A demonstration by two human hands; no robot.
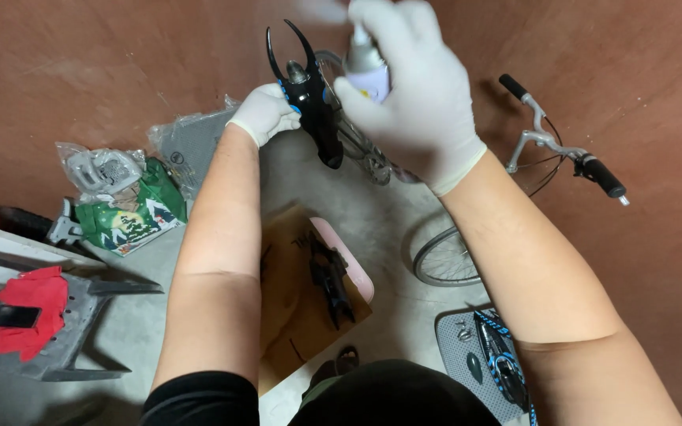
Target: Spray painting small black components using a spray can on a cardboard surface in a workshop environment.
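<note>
Black bike part (313, 99) gripped by left hand (266, 113) | right hand (416, 87) clutches spray bottle (366, 67), mostly hidden, blurred

Glossy black plastic part (313, 102), matt rubber gloves (428, 95) — rough concrete floor (372, 229)

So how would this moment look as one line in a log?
left hand: grips black bike part | right hand: holds spray can at it | bicycle behind

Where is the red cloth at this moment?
In the head view, the red cloth lies at lower left on a grey metal part, left of the left forearm.
</note>
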